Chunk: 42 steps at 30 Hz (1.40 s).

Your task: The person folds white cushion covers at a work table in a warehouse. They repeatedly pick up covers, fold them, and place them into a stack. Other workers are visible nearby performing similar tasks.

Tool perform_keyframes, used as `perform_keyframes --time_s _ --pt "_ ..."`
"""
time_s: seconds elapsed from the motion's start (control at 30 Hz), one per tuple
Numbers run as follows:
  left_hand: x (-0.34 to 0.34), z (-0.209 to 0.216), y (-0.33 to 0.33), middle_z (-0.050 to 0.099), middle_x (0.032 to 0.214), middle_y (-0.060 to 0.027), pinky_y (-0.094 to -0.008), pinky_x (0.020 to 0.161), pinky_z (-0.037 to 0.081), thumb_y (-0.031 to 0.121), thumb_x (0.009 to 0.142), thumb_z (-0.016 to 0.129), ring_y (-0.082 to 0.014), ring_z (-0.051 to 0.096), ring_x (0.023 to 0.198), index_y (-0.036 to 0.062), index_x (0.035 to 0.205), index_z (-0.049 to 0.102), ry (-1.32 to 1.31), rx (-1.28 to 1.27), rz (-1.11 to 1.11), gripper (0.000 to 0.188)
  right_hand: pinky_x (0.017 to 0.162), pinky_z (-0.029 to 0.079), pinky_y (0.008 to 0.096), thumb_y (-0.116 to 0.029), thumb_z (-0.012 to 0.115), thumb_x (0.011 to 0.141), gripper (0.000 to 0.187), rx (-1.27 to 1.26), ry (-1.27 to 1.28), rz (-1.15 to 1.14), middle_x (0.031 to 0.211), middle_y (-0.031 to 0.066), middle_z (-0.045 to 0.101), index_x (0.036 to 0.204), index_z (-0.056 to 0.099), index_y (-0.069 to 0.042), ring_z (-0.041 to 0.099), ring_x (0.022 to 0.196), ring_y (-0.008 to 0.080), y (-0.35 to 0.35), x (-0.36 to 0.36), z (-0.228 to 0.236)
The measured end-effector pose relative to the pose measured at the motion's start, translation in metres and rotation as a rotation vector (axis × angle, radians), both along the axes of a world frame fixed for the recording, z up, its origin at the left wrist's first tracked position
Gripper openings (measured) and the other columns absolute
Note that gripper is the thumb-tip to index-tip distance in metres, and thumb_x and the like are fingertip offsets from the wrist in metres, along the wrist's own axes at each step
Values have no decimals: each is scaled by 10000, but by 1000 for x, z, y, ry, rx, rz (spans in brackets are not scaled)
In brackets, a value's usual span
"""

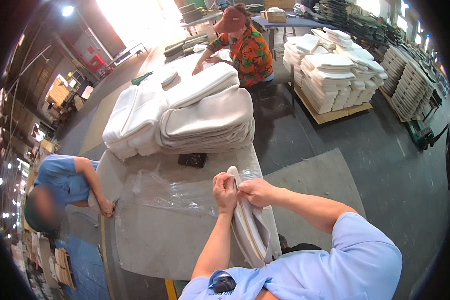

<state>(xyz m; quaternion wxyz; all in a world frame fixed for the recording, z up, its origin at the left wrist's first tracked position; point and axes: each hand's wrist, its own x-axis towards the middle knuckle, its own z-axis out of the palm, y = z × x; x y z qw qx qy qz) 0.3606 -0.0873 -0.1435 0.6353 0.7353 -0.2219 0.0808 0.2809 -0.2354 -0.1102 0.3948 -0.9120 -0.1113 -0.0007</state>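
A long, pale grey-white padded cushion [248, 232] stands on edge at the near side of the table, running from my body toward its far tip. Along its upward edge lies a tan zipper-like strip between the fabric sides. My left hand [225, 193] is closed on the fabric near the far tip, thumb and fingers pinched together. Close beside it, my right hand [255, 192] pinches the cushion's right side at the same end. Whether a zipper pull is between the fingers is hidden.
White and grey cushions [207, 117] are stacked on the table's far half, with a small dark patterned item [192, 160] before them. Clear plastic covers part of the tabletop [160, 240]. One person [65, 175] stands left, another [247, 55] beyond. Stacked pallets [330, 70] stand right.
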Motion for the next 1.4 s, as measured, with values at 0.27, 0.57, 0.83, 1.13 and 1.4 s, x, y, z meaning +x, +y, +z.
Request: perform_keyframes --time_s 0.27,0.57,0.83,1.13,1.4 --pt "-2 2 27 667 1090 -94 -339 910 521 13 970 695 -226 640 1019 27 968 670 4 -8 36 29 830 536 516 -264 583 1018 263 -12 -37 34 960 170 680 905 612 -28 689 937 403 24 -1 10" --pt "6 6 15 690 1098 -111 -362 914 533 32 965 695 -257 664 1019 45 988 692 -22 50 31 26 957 508 405 -571 498 1090 475 704 426 -161 1159 21 683 1200 678 -146 623 1153 194 -48 90 -10" --pt "2 21 49 680 1233 -142 -370 992 519 68 956 716 -280 660 1128 59 1092 698 -101 192 194 138 1044 443 466 -536 587 1057 420 978 539 -47 1320 -25 606 1325 653 -219 519 1267 159 11 94 -37" --pt "-201 -33 206 705 1219 -37 -275 962 501 277 1105 577 -108 619 1061 23 1417 610 743 -110 255 404 774 488 304 -392 641 1039 302 766 429 -72 1098 -54 648 1269 633 -197 576 959 90 3 97 -33" --pt "-377 -57 173 422 1652 -79 -384 1216 334 432 1142 446 -203 469 1433 85 1654 334 592 -246 64 628 642 493 343 -549 636 993 460 552 283 -134 995 0 648 1215 631 -145 591 856 135 44 126 -27"
